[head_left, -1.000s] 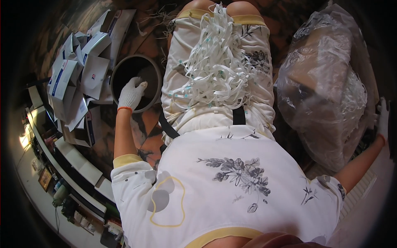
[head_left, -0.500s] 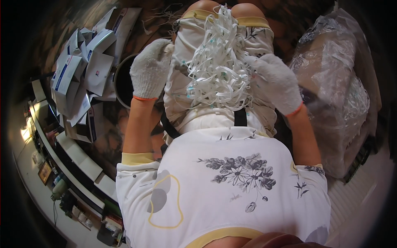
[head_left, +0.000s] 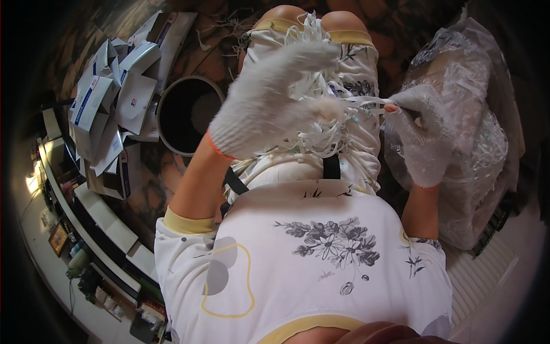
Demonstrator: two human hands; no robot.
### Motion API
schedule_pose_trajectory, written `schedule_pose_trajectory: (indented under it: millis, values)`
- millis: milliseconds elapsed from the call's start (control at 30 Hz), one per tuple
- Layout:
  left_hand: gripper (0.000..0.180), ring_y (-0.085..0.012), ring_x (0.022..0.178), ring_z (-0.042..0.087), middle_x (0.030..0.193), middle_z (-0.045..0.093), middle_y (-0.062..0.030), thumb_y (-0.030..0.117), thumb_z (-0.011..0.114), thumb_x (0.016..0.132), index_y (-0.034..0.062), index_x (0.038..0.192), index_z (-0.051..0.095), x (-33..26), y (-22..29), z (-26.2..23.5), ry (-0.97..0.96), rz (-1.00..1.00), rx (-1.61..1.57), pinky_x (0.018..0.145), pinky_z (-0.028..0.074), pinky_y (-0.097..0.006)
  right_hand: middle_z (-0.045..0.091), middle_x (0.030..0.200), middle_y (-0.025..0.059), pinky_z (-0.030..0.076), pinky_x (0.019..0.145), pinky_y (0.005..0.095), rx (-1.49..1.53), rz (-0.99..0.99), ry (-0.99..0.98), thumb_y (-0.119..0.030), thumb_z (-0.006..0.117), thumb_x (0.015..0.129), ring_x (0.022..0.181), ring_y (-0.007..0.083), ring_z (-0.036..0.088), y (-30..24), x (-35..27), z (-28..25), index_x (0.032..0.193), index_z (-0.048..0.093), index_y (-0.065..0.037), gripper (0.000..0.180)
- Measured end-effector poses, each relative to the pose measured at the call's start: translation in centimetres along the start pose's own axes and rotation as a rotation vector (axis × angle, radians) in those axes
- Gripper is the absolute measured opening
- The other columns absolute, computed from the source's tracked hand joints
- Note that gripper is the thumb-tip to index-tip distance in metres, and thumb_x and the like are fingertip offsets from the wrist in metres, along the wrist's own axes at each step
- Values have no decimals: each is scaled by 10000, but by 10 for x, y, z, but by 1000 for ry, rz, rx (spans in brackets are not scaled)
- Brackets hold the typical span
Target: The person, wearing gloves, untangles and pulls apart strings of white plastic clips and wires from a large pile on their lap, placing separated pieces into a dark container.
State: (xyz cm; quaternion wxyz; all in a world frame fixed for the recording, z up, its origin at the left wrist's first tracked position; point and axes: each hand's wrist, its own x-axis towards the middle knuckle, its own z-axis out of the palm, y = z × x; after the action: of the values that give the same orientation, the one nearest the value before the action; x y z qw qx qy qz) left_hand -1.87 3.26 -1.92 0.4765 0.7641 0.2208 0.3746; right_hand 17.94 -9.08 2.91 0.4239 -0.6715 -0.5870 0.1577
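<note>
White plastic strips (head_left: 321, 114) heaped in my lap, tangled. One strip pulled taut between both hands, likely to free it from the heap. My left hand (head_left: 269, 103), gloved, fingers closed on its near end; my right hand (head_left: 418, 132) pinches the far end at the fingertips. Round dark bin (head_left: 189, 114) sits left of my knees, folded cartons (head_left: 109, 109) beyond it; clear plastic bag (head_left: 458, 114) just right.

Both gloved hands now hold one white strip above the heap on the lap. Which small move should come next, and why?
Probably pull the thin white plastic strip gently free of the tangled white strip heap. The left hand in a white knitted glove pinches one end and the right hand the other, so it is stretched between them while loops below hang tangled.
</note>
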Motion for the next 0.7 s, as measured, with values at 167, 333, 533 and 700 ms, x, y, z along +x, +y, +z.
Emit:
schedule_pose_trajectory:
  millis: [167,333,533,700]
  values:
    - [323,-153,736,624,841,662,-54,190,644,896,22,1166,586,19,28,17,-356,128,-45,710,513,-263,600,753,25,424,570,226,152,-166,-56,6,705,804,692,95,551,-26,14,-12,888,671,-33,99]
    - [281,-110,717,593,813,650,-56,236,580,927,-1,1073,624,25,48,11,-570,-131,-265,677,499,-247,519,847,6,394,611,242,1068,139,374,-88,591,891,735,84,474,-12,11,-61,950,597,-37,78]
    - [329,-89,753,600,847,649,-55,225,594,932,-37,1132,593,8,49,-5,-574,-533,-806,675,504,-228,600,1028,19,402,585,209,-14,369,-96,-56,599,888,647,69,443,4,30,-56,1188,569,-50,301]
    - [322,-89,647,620,842,659,-54,254,606,931,-23,1095,613,-1,31,5,-520,-732,-861,565,504,-215,627,1106,19,438,579,208,67,46,-23,3,680,782,596,49,445,15,16,-22,1198,590,-63,431]
